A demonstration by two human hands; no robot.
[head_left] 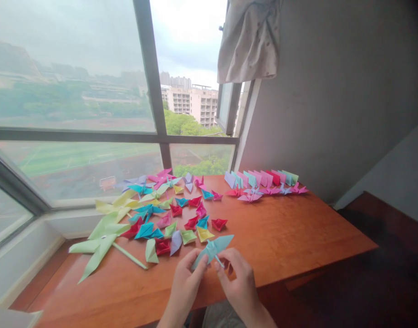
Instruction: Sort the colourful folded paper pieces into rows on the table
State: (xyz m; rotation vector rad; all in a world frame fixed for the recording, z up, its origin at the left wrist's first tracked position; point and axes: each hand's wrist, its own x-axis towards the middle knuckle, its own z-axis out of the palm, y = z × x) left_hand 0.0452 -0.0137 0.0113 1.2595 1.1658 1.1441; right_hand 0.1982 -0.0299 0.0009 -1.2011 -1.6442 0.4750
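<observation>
A light blue paper crane is held between my two hands above the table's front edge, one wing pointing up and right. My left hand pinches its left wing between thumb and fingers. With its thumb and fingertips, my right hand grips the thin pointed end that sticks out low on the right. Just beyond my hands lie a yellow paper boat, a red paper boat and a green paper boat.
A light green paper pinwheel with a stick lies at the left, among several folded boats and other pinwheels. Several paper cranes sit at the back right before a row of folded cards. Windows border the wooden table.
</observation>
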